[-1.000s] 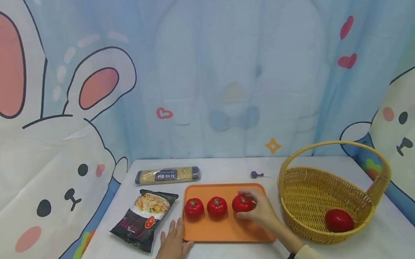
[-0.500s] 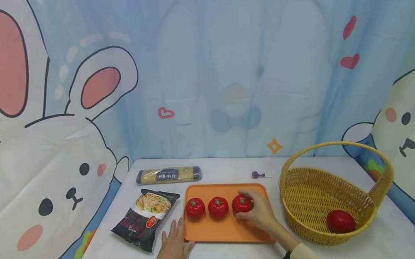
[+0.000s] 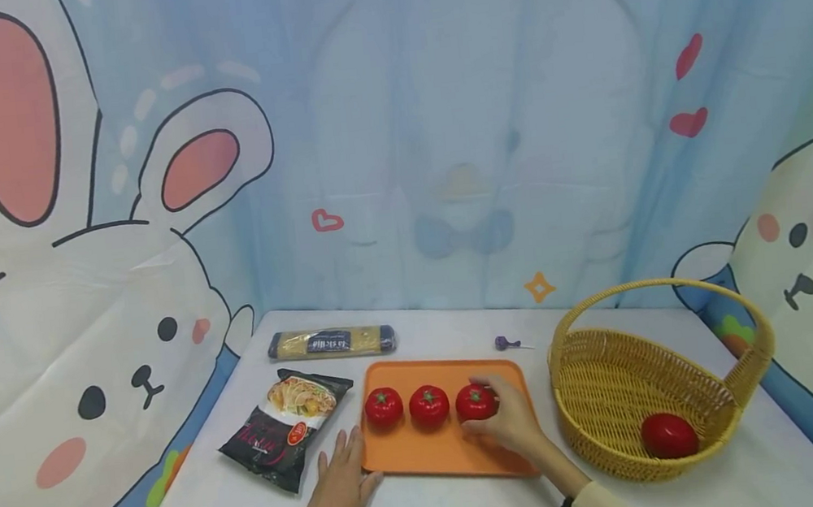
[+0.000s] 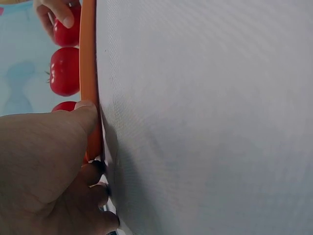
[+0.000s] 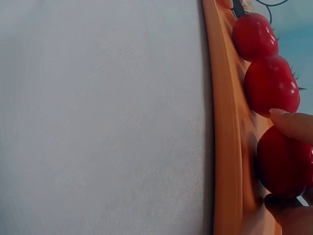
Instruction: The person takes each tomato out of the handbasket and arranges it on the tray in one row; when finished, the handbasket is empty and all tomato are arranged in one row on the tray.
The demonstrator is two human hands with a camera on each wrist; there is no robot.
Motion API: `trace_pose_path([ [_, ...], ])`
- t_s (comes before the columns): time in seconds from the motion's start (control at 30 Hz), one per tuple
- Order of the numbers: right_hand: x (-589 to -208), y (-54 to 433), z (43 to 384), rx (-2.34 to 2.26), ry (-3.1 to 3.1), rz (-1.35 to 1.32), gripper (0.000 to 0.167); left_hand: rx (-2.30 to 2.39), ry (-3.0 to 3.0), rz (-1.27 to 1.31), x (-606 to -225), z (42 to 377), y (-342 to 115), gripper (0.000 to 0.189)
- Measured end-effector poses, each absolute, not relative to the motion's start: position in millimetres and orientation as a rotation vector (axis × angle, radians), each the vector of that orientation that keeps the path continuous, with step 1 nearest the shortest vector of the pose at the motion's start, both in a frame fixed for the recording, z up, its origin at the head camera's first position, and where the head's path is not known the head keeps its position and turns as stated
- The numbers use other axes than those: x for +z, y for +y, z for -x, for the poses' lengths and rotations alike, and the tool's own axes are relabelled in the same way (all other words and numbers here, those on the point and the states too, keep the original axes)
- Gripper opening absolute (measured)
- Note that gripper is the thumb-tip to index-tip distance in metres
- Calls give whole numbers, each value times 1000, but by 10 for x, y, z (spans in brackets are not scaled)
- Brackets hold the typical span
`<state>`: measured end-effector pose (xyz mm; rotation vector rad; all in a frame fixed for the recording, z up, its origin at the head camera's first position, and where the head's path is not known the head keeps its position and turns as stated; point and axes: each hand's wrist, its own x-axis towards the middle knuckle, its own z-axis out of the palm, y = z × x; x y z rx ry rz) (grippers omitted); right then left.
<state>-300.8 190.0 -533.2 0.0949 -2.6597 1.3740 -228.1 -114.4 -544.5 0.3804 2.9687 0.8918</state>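
Three glossy red tomatoes stand in a row on an orange tray (image 3: pixel 441 456): a left tomato (image 3: pixel 383 408), a middle tomato (image 3: pixel 429 407) and a right tomato (image 3: pixel 474 404). My right hand (image 3: pixel 509 419) holds the right tomato between thumb and fingers; it sits low over the tray floor in the right wrist view, the thumb (image 5: pixel 293 123) on one side and a finger on the other. Beside the tray's front left corner lies my left hand (image 3: pixel 334 489), fingers stretched out. In the left wrist view its thumb (image 4: pixel 86 113) touches the tray's edge.
A wicker basket (image 3: pixel 597 366) with a tall handle stands right of the tray, a red round fruit (image 3: pixel 669 435) inside. Left of the tray lies a black food packet (image 3: pixel 287 428). Behind are a pack of spaghetti (image 3: pixel 330 342) and a small purple item (image 3: pixel 507 342).
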Motion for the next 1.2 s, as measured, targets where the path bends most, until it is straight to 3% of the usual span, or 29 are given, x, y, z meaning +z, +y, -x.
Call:
trace_pose_path([
  [0.33,-5349,1919,2977,1328,-2698,-106,79,910,2960,-391,-5473,2279,-1123,77],
  [0.57,-5284,1986,2907,1313,-2694,-172,89,914,2941,-380,-5473,2276,-1098,78],
  [0.73,-4875,2139,2748,1223,-2735,-337,88,925,2950,-378,-5468,2264,-1101,77],
  [1.03,-3944,2897,2566,1256,-2905,-1082,58,945,2958,-376,-5489,2264,-1106,77],
  [1.2,-3734,3310,2599,1255,-3056,-1211,58,915,2983,-343,-5497,2279,-1140,76],
])
